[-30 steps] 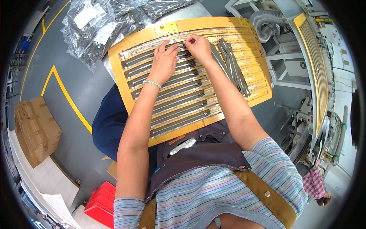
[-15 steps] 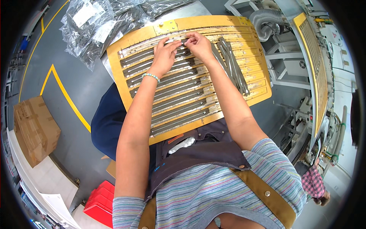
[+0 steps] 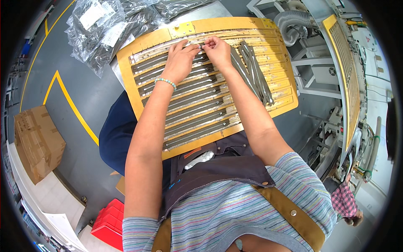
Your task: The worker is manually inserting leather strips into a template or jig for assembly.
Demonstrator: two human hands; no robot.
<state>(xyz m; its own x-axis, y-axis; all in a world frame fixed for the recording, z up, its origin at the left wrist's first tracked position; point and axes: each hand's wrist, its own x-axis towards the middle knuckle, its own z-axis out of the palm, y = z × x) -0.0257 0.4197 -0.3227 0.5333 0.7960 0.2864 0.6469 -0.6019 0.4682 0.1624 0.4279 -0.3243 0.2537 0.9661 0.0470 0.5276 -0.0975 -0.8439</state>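
A yellow slotted board lies before me, with dark grey zippers set side by side in its rows. Near its far edge, my left hand is closed, its fingertips on the end of a zipper in one of the upper rows. My right hand pinches the same zipper end, close against the left fingertips. The small piece between the fingers is mostly hidden. To the right of my right hand, a loose bundle of zippers lies across the board.
Clear plastic bags lie beyond the board's far left corner. At left stands a cardboard box, with red bins nearer me. Another slotted board stands at right by a flexible duct. A person in a pink checked shirt is at far right.
Both hands stay at the same zipper end with only slight finger movement. The left hand and forearm have shifted slightly left; the view has moved a little.
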